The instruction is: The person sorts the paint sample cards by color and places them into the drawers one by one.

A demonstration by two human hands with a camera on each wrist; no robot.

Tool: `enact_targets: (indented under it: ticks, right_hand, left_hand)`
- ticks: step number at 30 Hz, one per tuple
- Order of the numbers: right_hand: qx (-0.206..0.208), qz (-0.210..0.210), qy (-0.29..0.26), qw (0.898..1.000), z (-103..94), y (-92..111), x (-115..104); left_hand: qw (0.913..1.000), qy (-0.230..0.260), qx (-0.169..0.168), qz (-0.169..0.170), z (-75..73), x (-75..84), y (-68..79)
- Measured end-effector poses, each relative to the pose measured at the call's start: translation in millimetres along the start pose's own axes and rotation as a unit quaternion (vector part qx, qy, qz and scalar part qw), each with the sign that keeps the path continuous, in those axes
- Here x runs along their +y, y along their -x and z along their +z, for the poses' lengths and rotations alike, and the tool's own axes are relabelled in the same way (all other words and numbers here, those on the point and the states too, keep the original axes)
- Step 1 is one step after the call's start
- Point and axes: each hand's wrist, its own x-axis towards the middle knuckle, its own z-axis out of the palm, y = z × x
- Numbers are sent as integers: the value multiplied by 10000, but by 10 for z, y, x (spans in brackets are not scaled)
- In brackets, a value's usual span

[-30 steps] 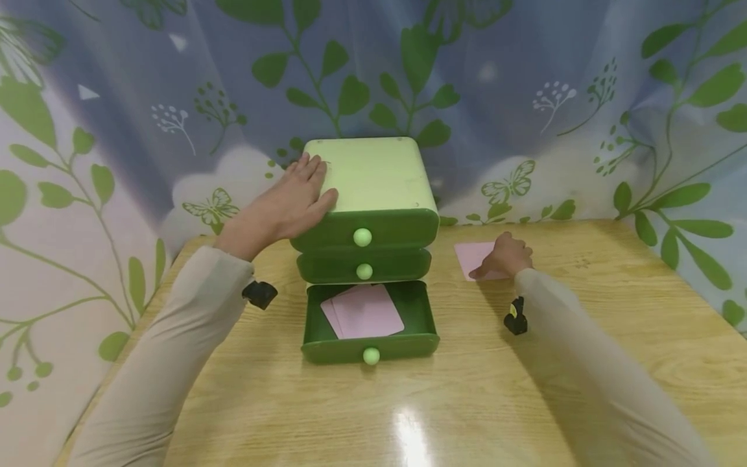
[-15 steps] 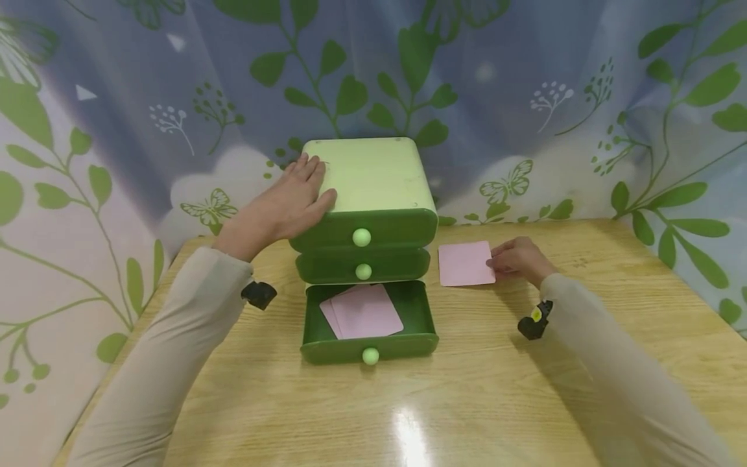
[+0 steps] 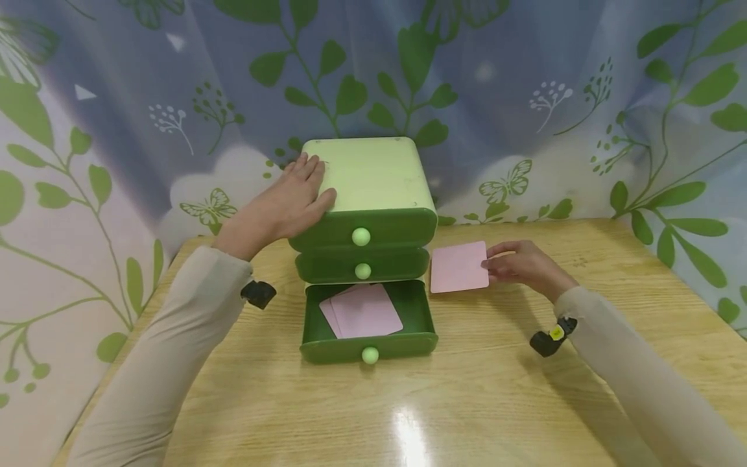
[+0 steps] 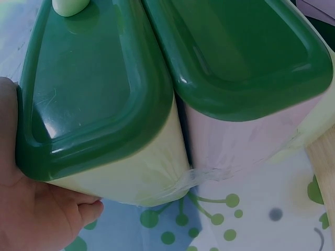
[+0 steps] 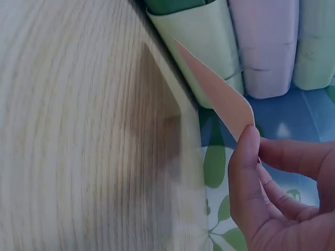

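Observation:
A small green chest of drawers (image 3: 367,175) stands on the table, its bottom drawer (image 3: 417,311) pulled out with several pink cards (image 3: 366,311) lying inside. My left hand (image 3: 283,201) rests with straight fingers on the chest's top left edge; the left wrist view shows this hand (image 4: 47,209) against the chest's side. Between thumb and fingers, my right hand (image 3: 528,264) pinches one edge of a square pink card (image 3: 460,267), just right of the chest. In the right wrist view that card (image 5: 217,94) is held tilted above the table, casting a shadow.
The wooden table (image 3: 280,415) extends in front of and to both sides of the chest. A patterned curtain (image 3: 373,65) hangs close behind it. The upper drawers have round pale green knobs (image 3: 361,237), and the open drawer's front juts toward me.
The right hand has drawn the pink card from its spot on the table, lifted it and brought it left, beside the chest. My left hand stays in place.

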Motion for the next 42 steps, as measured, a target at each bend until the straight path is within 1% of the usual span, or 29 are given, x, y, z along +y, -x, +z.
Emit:
enact_targets:
  ticks: [8,17,23,28,35,39,42]
  right_hand:
    - [-25,-42,-76,10000,44,79,14]
    - [-31,-151,-86,9998,32,140,48]
    - [-126,-211,-72,9997,36,236,63]
    - [-260,-230,-288,9990,40,327,52]
    - [-559,-238,-790,9950,33,446,14]
    - [-691,-310,-932,9928,54,506,-8]
    - [-864,-317,-1008,9906,91,552,-3]
  left_hand:
    - [10000,-36,-2,-9,5,7,-8]
    - [10000,-51,2,-14,-10,10,-11]
    - [10000,-26,19,-19,-13,21,-15]
    - [10000,-33,24,-18,-11,28,-16]
    - [10000,3,23,-40,-9,25,-1]
    - [10000,2,25,-52,-7,18,9]
    - [10000,26,11,-63,-1,14,14]
